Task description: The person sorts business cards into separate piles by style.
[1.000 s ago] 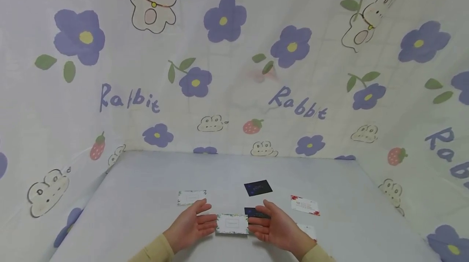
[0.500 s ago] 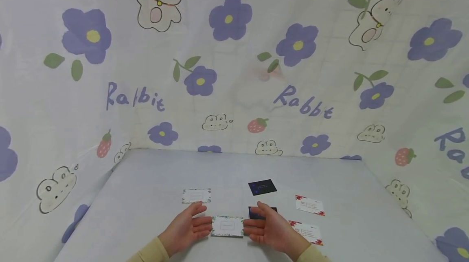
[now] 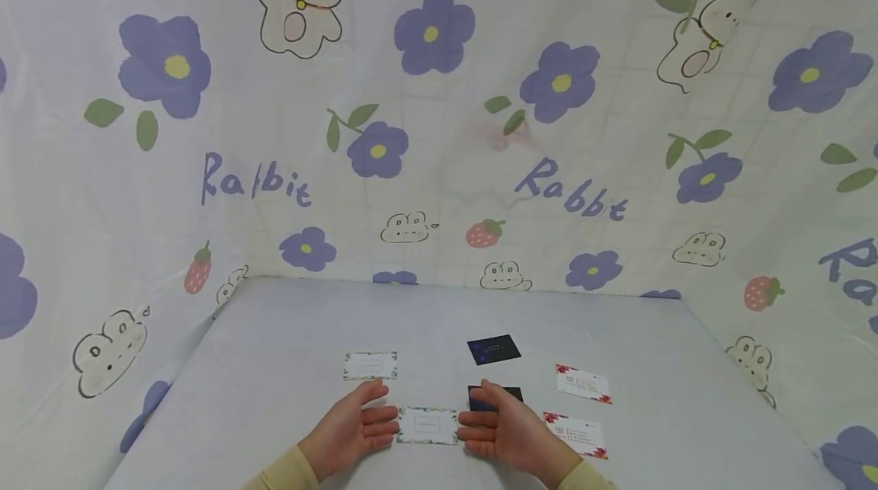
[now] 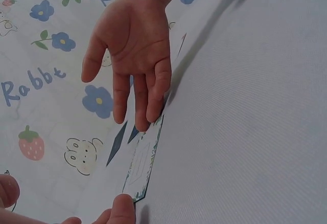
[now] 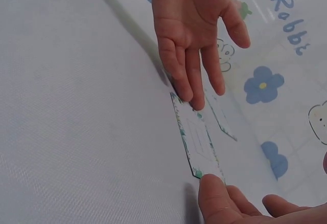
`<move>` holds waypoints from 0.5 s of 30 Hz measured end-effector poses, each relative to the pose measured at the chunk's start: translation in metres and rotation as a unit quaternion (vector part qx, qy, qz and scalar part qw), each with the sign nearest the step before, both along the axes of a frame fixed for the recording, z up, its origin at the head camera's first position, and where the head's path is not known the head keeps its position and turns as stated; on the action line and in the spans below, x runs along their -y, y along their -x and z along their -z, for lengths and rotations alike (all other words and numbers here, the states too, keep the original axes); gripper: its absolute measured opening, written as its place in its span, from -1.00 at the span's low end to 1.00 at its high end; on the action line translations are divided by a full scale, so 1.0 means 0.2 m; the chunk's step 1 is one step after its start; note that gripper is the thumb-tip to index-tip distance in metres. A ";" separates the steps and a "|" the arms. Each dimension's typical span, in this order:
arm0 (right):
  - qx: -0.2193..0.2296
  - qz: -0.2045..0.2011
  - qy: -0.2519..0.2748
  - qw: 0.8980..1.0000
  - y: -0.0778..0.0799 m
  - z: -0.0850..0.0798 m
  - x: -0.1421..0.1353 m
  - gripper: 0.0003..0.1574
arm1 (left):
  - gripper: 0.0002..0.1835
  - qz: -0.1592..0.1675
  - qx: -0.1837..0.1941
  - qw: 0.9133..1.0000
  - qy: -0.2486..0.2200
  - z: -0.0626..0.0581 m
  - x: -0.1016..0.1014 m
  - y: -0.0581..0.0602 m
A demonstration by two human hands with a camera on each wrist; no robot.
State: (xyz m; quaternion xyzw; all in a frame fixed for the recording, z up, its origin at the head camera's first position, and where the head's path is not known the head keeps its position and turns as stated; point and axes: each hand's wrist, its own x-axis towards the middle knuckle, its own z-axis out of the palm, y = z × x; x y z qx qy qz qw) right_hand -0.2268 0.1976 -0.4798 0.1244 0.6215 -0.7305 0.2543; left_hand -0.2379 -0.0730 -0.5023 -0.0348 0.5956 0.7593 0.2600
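card [image 3: 427, 426]: between hands; likely light, stiff, slick; hold by short ends
left hand [image 3: 350, 427]: straight fingers, slightly spread
right hand [image 3: 514, 430]: likewise

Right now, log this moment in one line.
left hand: left end of near leafy card; right hand: its right end; far leafy card: apart; black cards: two; red-flowered cards: two

What's on our pale tbl [image 3: 288, 337]

In pairs, L to R, we've got: far leaf-edged card [image 3: 370, 365] + nr leaf-edged card [image 3: 427, 426]; far blk card [image 3: 495, 350] + nr blk card [image 3: 514, 397] (partly hid.); far red-flowered card [image 3: 584, 384] + nr red-flowered card [image 3: 581, 437] (ditto).
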 end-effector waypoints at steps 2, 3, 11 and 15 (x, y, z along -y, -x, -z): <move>0.001 0.000 0.000 1.000 0.00 0.00 0.00 -0.09 | -0.15 -0.001 0.001 1.000 0.001 0.00 0.00 0.00; 0.002 0.000 0.000 1.000 0.00 0.00 0.00 -0.09 | -0.15 -0.002 0.002 1.000 0.001 0.00 0.00 0.00; 0.003 -0.005 0.002 1.000 0.00 0.00 0.01 -0.08 | -0.16 -0.003 0.004 1.000 0.001 0.01 0.00 0.01; -0.002 -0.004 0.005 1.000 0.00 0.00 -0.01 -0.06 | -0.16 -0.008 0.002 1.000 -0.004 0.00 0.01 0.00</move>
